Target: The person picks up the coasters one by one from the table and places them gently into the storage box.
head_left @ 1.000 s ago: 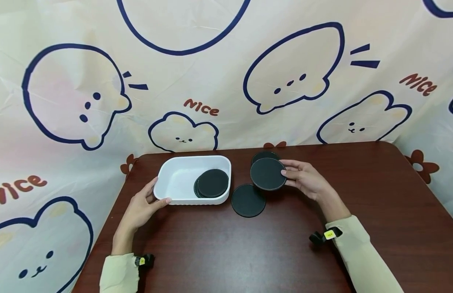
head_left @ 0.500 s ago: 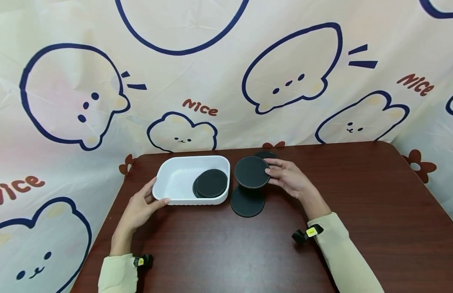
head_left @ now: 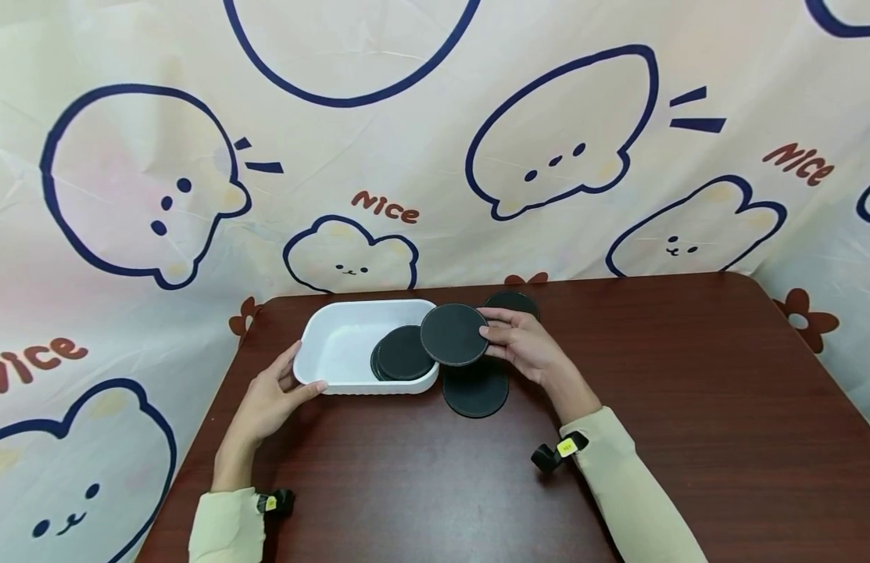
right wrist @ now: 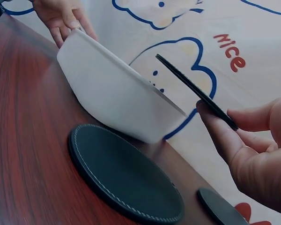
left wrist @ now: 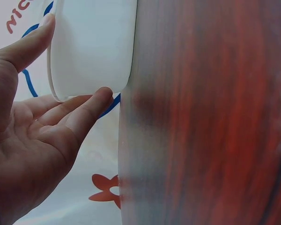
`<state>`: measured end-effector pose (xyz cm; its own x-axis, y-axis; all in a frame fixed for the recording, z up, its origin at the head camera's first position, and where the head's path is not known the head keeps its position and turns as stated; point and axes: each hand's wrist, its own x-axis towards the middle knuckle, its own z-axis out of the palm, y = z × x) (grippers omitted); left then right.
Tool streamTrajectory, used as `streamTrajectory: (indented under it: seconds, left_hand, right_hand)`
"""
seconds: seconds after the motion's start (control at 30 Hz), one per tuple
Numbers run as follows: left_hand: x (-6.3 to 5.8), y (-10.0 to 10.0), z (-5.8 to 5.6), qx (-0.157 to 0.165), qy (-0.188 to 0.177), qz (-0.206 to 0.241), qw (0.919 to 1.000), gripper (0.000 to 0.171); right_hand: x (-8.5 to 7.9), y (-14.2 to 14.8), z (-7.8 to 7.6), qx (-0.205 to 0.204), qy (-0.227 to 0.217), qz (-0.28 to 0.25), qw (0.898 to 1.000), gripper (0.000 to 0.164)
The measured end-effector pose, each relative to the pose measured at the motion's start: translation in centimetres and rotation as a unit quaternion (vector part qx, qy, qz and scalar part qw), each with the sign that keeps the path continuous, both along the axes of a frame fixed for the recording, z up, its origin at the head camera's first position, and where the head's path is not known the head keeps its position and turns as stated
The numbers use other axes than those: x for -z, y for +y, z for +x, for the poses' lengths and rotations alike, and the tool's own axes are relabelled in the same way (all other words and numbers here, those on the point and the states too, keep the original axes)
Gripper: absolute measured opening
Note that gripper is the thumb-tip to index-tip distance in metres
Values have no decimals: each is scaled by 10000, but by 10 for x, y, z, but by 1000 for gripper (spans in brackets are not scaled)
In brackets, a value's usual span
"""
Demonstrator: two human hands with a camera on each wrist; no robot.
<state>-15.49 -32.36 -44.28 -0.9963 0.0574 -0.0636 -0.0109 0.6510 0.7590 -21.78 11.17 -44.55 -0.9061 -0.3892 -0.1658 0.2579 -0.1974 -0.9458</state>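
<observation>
The right hand (head_left: 523, 346) pinches a disc (head_left: 453, 335) at its three-o'clock edge; the tray (head_left: 336, 336) lies at nine o'clock from it — the left hand (head_left: 269, 397) gripping its farther end.

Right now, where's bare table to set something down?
Bare table lies right of the right sleeve, and between it and the left sleeve, in front of the tub. The tub's left half is bare. Crowded: the tub's right end, discs inside and beside it, another disc in the right hand.
</observation>
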Motion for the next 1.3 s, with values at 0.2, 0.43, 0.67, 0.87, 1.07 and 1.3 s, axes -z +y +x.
streamTrajectory:
  seconds: [0.2,0.43,0.67,0.87,1.07,1.3]
  left_hand:
    - [1,0,1,-14,-26,-28,10000,104]
    - [1,1,0,-38,-26,-19,10000,103]
    - [-1,1,-1,-48,-8,-16,10000,102]
    - [-1,0,-1,-51,5,-1,10000,103]
    - [-1,0,0,-61,-4,-18,10000,103]
    - [0,0,-1,-35,-21,-42,10000,103]
  right_hand:
    - [1,-18,-1,-32,-54,-84,9999,56]
    - [2,-38,-3,-116,-69,-138,9998,54]
    - [-2,-55,-1,-107,-79,-236,9996,54]
    - [-5,-67,0,-150,-71,-370,9992,55]
    - [-7,-81,0,-94,-120,-377,9992,55]
    - [-8,-94,-1,-49,-192,-316,9993,54]
